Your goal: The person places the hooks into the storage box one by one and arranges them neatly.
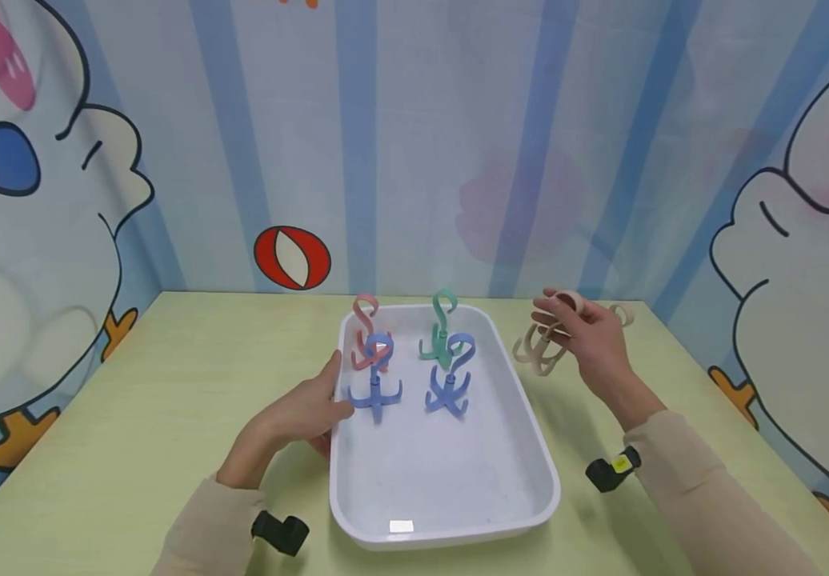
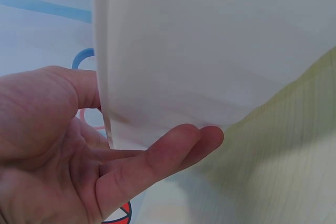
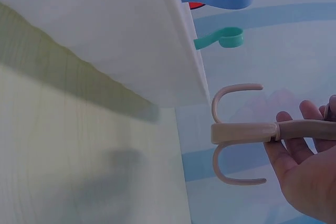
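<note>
A white tray point(image 1: 450, 472) is held at its left rim by my left hand point(image 1: 306, 412). The thumb hooks over the edge while the fingers point(image 2: 152, 163) lie along the outer wall. My right hand point(image 1: 594, 336), beyond the tray's right side, grips a beige multi-prong hook point(image 1: 544, 348) by its stem, prongs toward the tray. Inside the tray stand a pink hook point(image 1: 366, 328), a green hook point(image 1: 443, 340), a blue hook point(image 1: 375, 392) on the left and another blue hook point(image 1: 449, 390) on the right.
Behind my right hand shows a beige ring point(image 1: 623, 314), the rest of it hidden. The pale yellow table point(image 1: 134, 448) runs back to a striped, cartoon-printed curtain point(image 1: 414, 160), which also hangs along both sides.
</note>
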A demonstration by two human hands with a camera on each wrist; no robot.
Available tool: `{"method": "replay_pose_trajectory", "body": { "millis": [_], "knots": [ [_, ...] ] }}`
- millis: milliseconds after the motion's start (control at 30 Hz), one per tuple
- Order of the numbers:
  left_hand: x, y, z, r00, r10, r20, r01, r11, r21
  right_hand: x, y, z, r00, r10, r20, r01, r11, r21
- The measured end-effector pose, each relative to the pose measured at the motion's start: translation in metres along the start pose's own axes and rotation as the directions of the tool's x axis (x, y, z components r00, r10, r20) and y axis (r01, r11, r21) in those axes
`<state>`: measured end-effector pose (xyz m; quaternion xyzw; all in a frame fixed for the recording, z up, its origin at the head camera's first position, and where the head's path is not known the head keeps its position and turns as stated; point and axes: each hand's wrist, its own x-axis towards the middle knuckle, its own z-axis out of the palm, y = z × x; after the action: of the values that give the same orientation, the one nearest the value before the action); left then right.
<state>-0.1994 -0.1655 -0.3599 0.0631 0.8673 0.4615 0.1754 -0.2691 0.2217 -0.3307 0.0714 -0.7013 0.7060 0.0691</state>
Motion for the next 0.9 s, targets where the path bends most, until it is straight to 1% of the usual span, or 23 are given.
{"method": "replay_pose_trajectory", "body": {
  "millis": [300, 633, 900],
  "knots": [
    [0.002, -0.002, -0.001, 1.000, 0.017, 0.007, -0.017, 1.000, 0.000, -0.008, -0.014, 0.005, 0.999, -0.023, 0.035, 0.023, 0.999, 0.025],
    [0.002, -0.003, -0.001, 1.000, 0.009, 0.009, -0.009, 1.000, 0.000, -0.014, -0.021, 0.011, 0.997, -0.032, 0.075, 0.033, 0.999, -0.015],
    [0.003, -0.003, -0.003, 1.000, 0.001, 0.016, -0.001, 1.000, -0.008, -0.017, -0.024, 0.015, 0.988, -0.058, 0.144, 0.065, 0.997, -0.042]
  ]
}}
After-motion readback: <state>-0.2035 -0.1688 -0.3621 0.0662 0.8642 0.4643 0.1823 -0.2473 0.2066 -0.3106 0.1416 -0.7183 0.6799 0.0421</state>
